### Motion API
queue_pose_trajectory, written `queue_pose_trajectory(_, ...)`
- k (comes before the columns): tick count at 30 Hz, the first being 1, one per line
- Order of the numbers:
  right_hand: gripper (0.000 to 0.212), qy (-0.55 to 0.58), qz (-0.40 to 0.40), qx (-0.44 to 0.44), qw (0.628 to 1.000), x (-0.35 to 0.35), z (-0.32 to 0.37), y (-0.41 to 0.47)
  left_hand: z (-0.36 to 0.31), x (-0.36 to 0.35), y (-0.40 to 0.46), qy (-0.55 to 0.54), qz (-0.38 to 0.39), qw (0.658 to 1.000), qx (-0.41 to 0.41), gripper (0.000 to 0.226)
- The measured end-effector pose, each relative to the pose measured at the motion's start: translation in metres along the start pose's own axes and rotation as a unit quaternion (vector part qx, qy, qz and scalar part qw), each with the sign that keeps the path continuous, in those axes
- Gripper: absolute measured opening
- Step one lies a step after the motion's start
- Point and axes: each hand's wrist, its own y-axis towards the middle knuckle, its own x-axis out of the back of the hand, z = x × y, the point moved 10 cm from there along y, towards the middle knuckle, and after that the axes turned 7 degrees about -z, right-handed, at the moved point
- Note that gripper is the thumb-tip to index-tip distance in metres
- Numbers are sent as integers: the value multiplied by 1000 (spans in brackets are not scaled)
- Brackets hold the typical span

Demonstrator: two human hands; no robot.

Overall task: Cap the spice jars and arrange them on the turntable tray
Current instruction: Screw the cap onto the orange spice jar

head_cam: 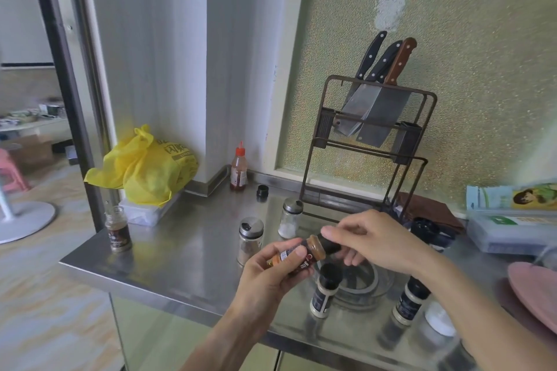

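A steel counter (187,253) runs below a textured green wall (470,75), with a doorway to another room at 9 o'clock.

1. Held jar. My left hand (271,272) holds a spice jar (297,257) tilted, its mouth toward 2 o'clock, above the counter's middle. The fingers wrap the jar's labelled body, thumb on top.
2. Cap. My right hand (372,239) pinches a black cap (330,245) at the jar's mouth. Thumb and forefinger are closed narrowly on the cap. I cannot tell whether the cap is fully seated.
3. Turntable. A clear round tray (357,283) lies on the counter just below my hands, at 5 o'clock from the held jar.
4. Capped jars. One black-capped jar (324,292) stands at the tray's left rim. A second one (411,300) stands at 3 o'clock of the tray, partly behind my right forearm.
5. Shakers. Two glass shakers with metal lids stand at 11 o'clock of my hands: the nearer (250,238) holds brown powder, the farther (290,217) white grains.
6. Open jar. A dark jar (118,229) without a cap stands at the counter's left edge, at 9 o'clock.
7. Loose cap. A black cap (262,192) lies near the back wall, beside a red-topped bottle (239,169).
8. Other items. A yellow bag (144,166) sits at 10 o'clock. A knife rack (370,135) stands at 12 o'clock.
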Motion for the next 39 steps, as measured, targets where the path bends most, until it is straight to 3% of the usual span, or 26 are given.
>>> queue_pose_trajectory(3, 39, 6, 8, 13, 1000, 1, 5, 0, 2, 2, 2, -4, -2, 1000, 1, 39)
queue_pose_trajectory(5, 21, -2, 2, -5, 1000, 1, 1, 1, 2, 3, 2, -1, 0, 1000, 0, 40)
queue_pose_trajectory(8, 38, -29, -4, -18, 999, -1, 2, -1, 2, 5, 3, -4, 3, 1000, -2, 41)
queue_pose_trajectory(12, 19, -2, -6, -2, 1000, -3, 6, 1, 3, 6, 3, -4, 7, 1000, -4, 42)
queue_pose_trajectory(15, 36, -17, -20, -16, 1000, -4, 6, 3, 3, 9, 3, -7, 9, 1000, -7, 43)
queue_pose_trajectory(19, 23, -5, -26, 4, 1000, -4, 9, 6, 6, 14, 5, -15, 6, 1000, -12, 47)
queue_pose_trajectory(23, 15, -44, -57, -27, 997, -13, 2, 11, 5, 25, 8, 68, -12, 995, -65, 44)
queue_pose_trajectory(29, 23, -109, -80, 12, 991, -30, 12, 22, -5, 31, 11, 264, -49, 948, -172, 35)
queue_pose_trajectory(33, 39, -255, -57, 35, 965, -53, 14, 39, -8, 35, 24, 486, -115, 830, -247, 28)
queue_pose_trajectory(39, 40, -298, -36, 1, 954, -68, -14, 56, 11, 29, 34, 565, -76, 789, -227, 30)
